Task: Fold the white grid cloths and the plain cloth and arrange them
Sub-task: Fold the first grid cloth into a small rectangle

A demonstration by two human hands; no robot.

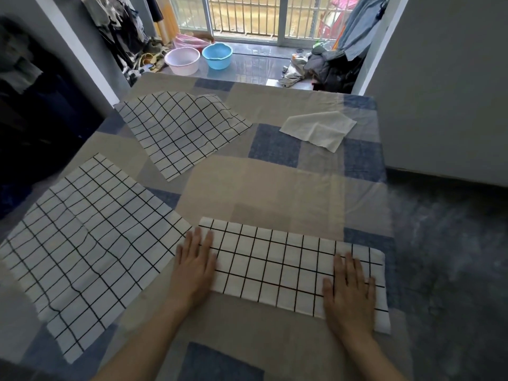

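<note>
White grid cloth (pixel 291 266), folded into a long strip, lies at the bed's (pixel 264 188) near edge. The left hand (pixel 195 266) and right hand (pixel 350 290) press it, fingers flat and slightly spread. She'd best smooth outward, then fold end to end squarely.

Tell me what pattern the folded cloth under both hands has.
White with a black grid, on the folded cloth, seen in the head view.

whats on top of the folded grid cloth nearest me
Both hands lie flat on the folded grid cloth: the left hand at its left end, the right hand near its right end. The cloth's inner layers and the patchwork sheet beneath it are covered.
</note>
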